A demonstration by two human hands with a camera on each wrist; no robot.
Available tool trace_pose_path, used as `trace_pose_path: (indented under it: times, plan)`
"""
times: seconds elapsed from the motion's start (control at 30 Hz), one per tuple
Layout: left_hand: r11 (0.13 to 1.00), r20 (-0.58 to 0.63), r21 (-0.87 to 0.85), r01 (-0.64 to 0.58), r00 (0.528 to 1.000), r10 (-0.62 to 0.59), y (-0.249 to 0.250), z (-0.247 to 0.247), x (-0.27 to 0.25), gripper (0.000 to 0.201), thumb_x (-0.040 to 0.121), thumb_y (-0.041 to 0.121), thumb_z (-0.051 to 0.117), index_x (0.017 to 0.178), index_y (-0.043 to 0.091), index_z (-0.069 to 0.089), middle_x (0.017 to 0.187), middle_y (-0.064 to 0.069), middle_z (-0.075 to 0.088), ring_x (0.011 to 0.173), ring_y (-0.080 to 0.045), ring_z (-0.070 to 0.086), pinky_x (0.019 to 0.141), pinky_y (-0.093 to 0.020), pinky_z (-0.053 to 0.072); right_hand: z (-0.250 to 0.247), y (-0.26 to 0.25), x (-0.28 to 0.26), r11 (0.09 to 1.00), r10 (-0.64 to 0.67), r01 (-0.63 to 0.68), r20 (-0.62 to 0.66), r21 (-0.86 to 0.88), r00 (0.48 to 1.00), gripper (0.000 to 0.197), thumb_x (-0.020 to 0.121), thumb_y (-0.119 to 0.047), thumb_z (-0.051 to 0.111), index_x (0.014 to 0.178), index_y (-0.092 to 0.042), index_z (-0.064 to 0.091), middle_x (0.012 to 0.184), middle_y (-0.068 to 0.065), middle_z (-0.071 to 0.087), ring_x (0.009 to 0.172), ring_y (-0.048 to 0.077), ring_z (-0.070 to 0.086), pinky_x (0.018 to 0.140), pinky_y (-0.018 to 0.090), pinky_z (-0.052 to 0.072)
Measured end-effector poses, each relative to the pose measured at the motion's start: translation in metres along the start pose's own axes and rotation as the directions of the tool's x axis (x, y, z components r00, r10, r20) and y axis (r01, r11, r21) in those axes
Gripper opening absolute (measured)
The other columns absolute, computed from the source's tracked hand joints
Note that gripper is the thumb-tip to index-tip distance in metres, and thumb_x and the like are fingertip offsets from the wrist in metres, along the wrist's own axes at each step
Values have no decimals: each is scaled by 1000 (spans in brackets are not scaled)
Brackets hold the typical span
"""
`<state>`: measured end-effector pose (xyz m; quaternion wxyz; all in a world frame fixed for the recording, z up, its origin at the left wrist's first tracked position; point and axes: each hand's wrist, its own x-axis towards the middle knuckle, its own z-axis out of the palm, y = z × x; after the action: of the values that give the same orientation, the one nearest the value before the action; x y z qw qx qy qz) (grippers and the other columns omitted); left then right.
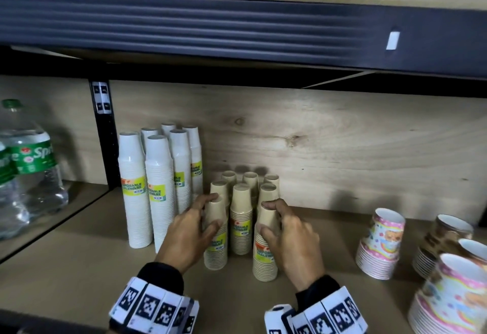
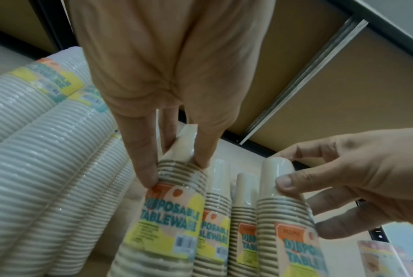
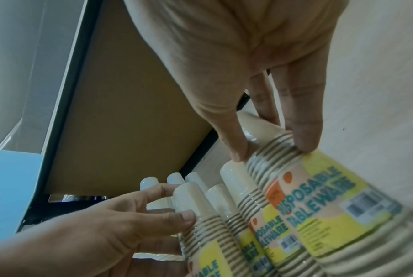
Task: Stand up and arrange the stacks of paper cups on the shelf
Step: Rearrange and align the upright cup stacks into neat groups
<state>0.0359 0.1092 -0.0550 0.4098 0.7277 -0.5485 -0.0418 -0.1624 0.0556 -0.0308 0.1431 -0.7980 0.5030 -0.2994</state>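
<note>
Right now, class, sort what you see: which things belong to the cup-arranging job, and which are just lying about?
Job: left hand, right hand, tan cup stacks, white cup stacks, patterned cup stacks, shelf.
Lying about: Sprite bottles, white tag overhead.

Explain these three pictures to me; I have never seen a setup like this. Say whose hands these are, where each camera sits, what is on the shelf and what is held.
No machine here: a person works with bare hands, wearing cameras. The wide picture comes from a head camera looking down at a wooden shelf. The other two come from wrist cameras, looking along the fingers. On the shelf stand tall white cup stacks, shorter beige cup stacks, patterned cups at the right, and Sprite bottles in the next bay. The left hand grips the front left beige stack; the right hand grips the front right beige stack. Both stacks look upright.
</note>
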Motion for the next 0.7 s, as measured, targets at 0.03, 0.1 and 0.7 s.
trace_pose_path:
  times: [0.03, 0.1, 0.7]
  plan:
    - [1000, -3, 4, 5, 1000, -5, -1, -1, 1, 48, 87, 37, 66, 128, 45, 43, 110, 5, 69, 99, -16, 66, 85, -34, 53, 0, 0, 0, 1000, 3, -3, -4, 5, 1000, 38, 88, -43, 61, 121, -48, 43, 107, -9, 71, 105, 20, 63, 84, 31, 47]
    - [1000, 0, 11, 13, 1000, -13, -3, -3, 1, 48, 87, 36, 65, 128, 45, 43, 110, 3, 69, 98, -17, 66, 85, -35, 53, 2, -1, 2, 1000, 19, -19, -19, 12, 1000, 38, 88, -45, 61, 122, -48, 43, 108, -8, 71, 105, 22, 63, 83, 31, 48]
    - [1000, 35, 23, 12, 999, -13, -13, -6, 9, 53, 89, 36, 62, 130, 54, 34, 105, 3, 70, 96, -20, 67, 84, -43, 55, 12, 1, 1, 1000, 7, -7, -45, -2, 999, 42, 90, -49, 56, 128, -50, 39, 110, -6, 69, 104, 25, 64, 81, 33, 48]
